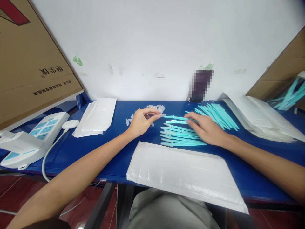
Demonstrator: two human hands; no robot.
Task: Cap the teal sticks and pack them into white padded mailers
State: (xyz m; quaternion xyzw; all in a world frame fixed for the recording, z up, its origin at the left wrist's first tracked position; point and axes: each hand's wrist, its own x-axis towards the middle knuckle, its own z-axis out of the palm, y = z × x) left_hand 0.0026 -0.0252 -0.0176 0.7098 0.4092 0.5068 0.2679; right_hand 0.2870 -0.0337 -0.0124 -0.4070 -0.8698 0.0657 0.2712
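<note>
My left hand (143,121) pinches a small translucent cap (162,114) between thumb and fingertips, right at the tip of a turquoise stick. That turquoise stick (175,117) lies nearly level, its right end held in the closed fingers of my right hand (206,127). Below it, several turquoise sticks with pale tips (181,138) form a row, their right ends close to my right hand. Small translucent caps (156,108) are scattered behind and beside my left hand. A loose pile of turquoise sticks (218,116) rests behind my right hand.
A white padded packet (181,173) lies along the front edge of the blue table (114,156). White packets (97,117) sit left, more packets (264,121) right. A power strip (47,127) with a cable is far left. A phone (201,84) leans on the wall; cardboard stands on both sides.
</note>
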